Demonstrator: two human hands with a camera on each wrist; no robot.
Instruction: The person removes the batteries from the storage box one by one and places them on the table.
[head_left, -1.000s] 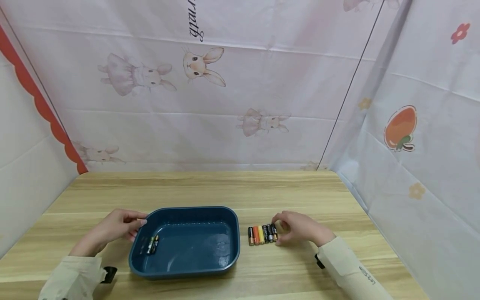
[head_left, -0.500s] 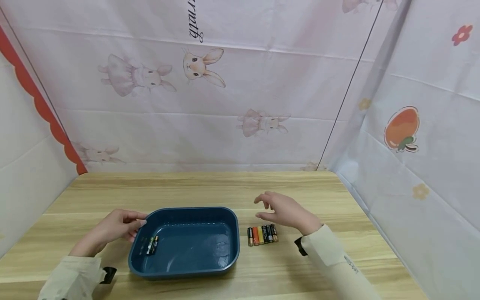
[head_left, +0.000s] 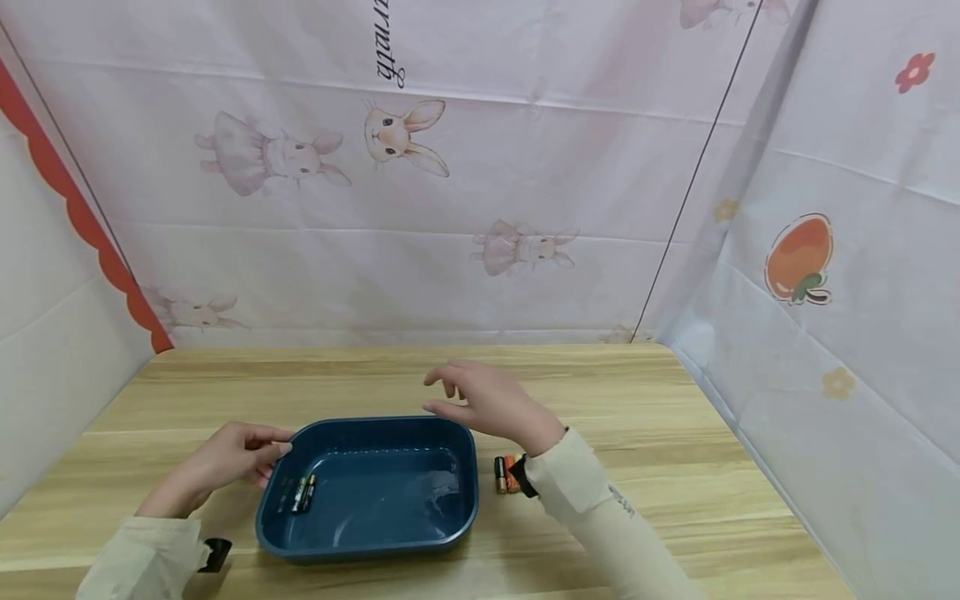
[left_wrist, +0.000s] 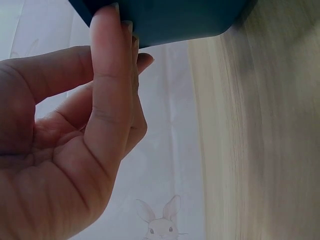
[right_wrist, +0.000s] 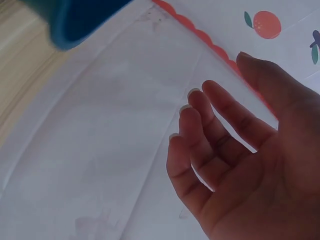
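A dark blue rectangular basin (head_left: 375, 550) stands on the table. My left hand (head_left: 225, 458) pinches its rim at the far left corner; in the left wrist view the fingers (left_wrist: 107, 90) press against the basin's wall (left_wrist: 175, 20). Two small batteries (head_left: 304, 493) lie side by side inside, near the left wall. Above the basin's far right corner hovers my right hand (head_left: 491, 402), fingers loosely bent. The right wrist view shows nothing in its palm (right_wrist: 265, 185). Right of the basin lie a black battery (head_left: 501, 475) and an orange battery (head_left: 512, 473); my right sleeve hides the rest of that row.
The wooden table (head_left: 675, 500) extends behind and to the right of the basin. A pale cloth with printed rabbits (head_left: 405, 137) hangs along the back, and more cloth (head_left: 862, 250) hangs on the right side.
My right hand has risen from beside the battery row and moved left to above the basin's corner, its sleeve now covering most of the row. The left hand and basin have stayed put.
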